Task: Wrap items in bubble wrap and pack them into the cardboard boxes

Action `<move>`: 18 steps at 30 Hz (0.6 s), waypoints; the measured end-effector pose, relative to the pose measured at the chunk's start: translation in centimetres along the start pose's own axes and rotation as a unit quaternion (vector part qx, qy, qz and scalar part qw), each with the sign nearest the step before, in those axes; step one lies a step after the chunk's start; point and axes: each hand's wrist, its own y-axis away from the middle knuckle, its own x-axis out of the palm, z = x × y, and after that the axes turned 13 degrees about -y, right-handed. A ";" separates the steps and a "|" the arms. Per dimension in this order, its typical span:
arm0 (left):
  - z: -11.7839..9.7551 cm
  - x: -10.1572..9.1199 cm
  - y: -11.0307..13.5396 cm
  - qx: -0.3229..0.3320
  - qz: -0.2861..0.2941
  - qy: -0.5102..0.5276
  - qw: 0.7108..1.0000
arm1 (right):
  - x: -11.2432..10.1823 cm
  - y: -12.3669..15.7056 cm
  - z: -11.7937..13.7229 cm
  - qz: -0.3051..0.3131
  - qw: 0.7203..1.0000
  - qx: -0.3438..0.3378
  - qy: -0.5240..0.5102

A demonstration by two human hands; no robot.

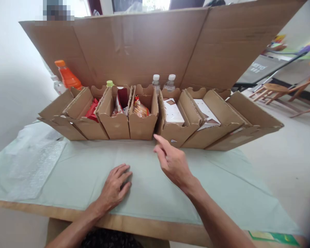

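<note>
My left hand [116, 182] lies palm down on the pale green cloth [88, 172], fingers spread, holding nothing. Above the cloth, my right hand [172, 159] stretches its index finger toward the gap between two cardboard bins, its other fingers curled and nothing visible in it. Just left of that fingertip is a cardboard bin [142, 129] with a clear bag of stick-shaped snacks [141, 110] inside. To the right, another cardboard bin [179, 134] contains a white box [173, 113]. Whether the fingertip touches the cardboard I cannot tell.
A second white box [207, 115], a red packet [93, 110] and a dark red package [122, 98] sit in other bins. Behind stand an orange bottle [69, 76], clear bottles [169, 82] and a tall cardboard panel [144, 44]. Bubble wrap [34, 162] lies at left; a wooden stool [272, 88] is at right.
</note>
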 end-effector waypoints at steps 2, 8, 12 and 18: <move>-0.1 0.1 -0.2 -0.004 -0.008 0.010 1.000 | 1.0 -4.4 3.0 0.056 0.995 0.049 0.060; 0.1 0.3 -0.7 -0.010 -0.061 0.049 0.997 | 2.6 -11.9 6.2 0.099 0.958 0.175 0.203; 0.6 0.0 -0.3 -0.097 -0.124 0.086 0.984 | 1.3 -6.8 7.8 0.103 0.960 0.170 0.198; 0.7 -2.4 0.8 -0.183 -0.109 0.143 0.967 | -6.8 9.9 7.0 0.078 0.995 0.055 0.042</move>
